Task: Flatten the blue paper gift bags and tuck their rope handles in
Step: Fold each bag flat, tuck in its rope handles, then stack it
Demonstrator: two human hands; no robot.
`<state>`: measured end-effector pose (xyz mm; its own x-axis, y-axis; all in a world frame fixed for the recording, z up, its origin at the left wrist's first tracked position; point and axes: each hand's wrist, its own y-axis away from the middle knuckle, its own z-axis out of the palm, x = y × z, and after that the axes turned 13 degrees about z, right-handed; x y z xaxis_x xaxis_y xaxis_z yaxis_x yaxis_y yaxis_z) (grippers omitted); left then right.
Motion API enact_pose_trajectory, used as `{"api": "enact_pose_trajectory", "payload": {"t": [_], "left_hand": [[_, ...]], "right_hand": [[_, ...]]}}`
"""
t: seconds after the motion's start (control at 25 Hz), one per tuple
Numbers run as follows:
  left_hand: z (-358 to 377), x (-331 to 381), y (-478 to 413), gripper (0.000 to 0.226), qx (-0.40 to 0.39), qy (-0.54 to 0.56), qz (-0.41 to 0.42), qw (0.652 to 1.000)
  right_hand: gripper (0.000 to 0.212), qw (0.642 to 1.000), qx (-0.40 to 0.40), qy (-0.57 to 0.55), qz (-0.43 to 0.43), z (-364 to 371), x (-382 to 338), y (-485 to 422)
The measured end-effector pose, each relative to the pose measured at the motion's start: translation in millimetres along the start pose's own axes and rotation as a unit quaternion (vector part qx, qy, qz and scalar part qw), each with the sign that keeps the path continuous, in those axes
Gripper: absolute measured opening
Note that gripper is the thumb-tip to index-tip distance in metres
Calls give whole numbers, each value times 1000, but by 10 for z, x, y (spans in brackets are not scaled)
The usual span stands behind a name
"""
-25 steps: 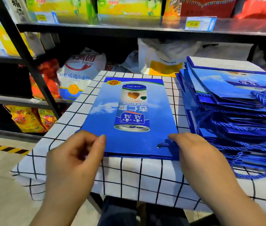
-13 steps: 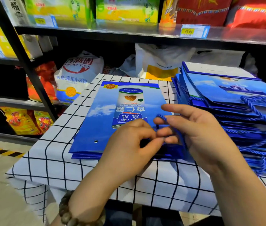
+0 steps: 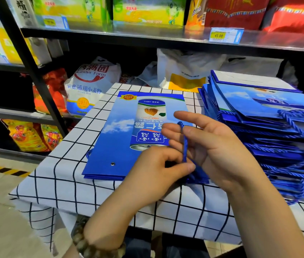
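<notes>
Tucking stage: one gift bag (image 3: 121,138) already lies flat. By my reading the handle work on it is under way, not finished.
Bag position: centre of the table (image 3: 69,183) on the black-and-white checked cloth, printed face up, mouth edge toward the person.
Rope handle (image 3: 184,144): blue cord standing up from the bag's near right corner, drawn taut between the two hands.
Left hand (image 3: 158,170): fingers curled, thumb and forefinger pinching the cord low down, just above the bag's mouth. A bead bracelet (image 3: 93,243) sits on the wrist.
Right hand (image 3: 216,146): fingers mostly extended, with the top of the loop caught between thumb and fingers. It's a light pinch, not a fist.
Other cord: a short bit of rope peeks out at the bag's left edge near an eyelet (image 3: 112,163). Whether it is tucked, I cannot tell.
Stack of bags (image 3: 270,116): just beside the flat bag on the right, many loops hanging loose, so most of the job looks undone.
Next move calls for: folding the loop down and sliding it inside the mouth. The paper edge must be lifted only slightly and the bag kept from skidding on the cloth.
Backdrop: shop shelves behind, a flour sack (image 3: 91,86) and a price tag (image 3: 225,35).
</notes>
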<state>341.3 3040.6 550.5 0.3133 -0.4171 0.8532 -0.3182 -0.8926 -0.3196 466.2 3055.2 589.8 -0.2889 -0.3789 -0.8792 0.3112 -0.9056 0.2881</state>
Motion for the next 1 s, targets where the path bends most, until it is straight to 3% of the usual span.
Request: {"api": "enact_pose_trajectory", "payload": {"t": [0.12, 0.32, 0.4, 0.52, 0.68, 0.84, 0.92, 1.0], "left_hand": [[-174, 20, -66, 20, 90, 124, -62, 986], [-428, -2, -175, 20, 191, 197, -64, 959], [-488, -13, -207, 20, 203, 210, -65, 954], [-582, -49, -218, 19, 198, 214, -66, 954], [-822, -166, -114, 15, 155, 78, -105, 979], [-1084, -342, 266, 5, 70, -178, -65, 979], [-1144, -380, 451, 34, 4, -294, -27, 956], [-1150, -422, 523, 60, -19, -311, -20, 950]], "right_hand": [[19, 980, 87, 175, -19, -103, 58, -16], [17, 905, 29, 425, 20, -107, 194, 13], [20, 886, 11, 464, 20, -66, 219, -27], [19, 889, 18, 457, 27, 4, 234, -100], [12, 951, -3, 306, 51, 127, 236, -226], [15, 962, -10, 268, 46, 259, 271, -340], [19, 962, 0, 272, 22, 342, 319, -402], [23, 955, 13, 297, -9, 444, 382, -463]]}}
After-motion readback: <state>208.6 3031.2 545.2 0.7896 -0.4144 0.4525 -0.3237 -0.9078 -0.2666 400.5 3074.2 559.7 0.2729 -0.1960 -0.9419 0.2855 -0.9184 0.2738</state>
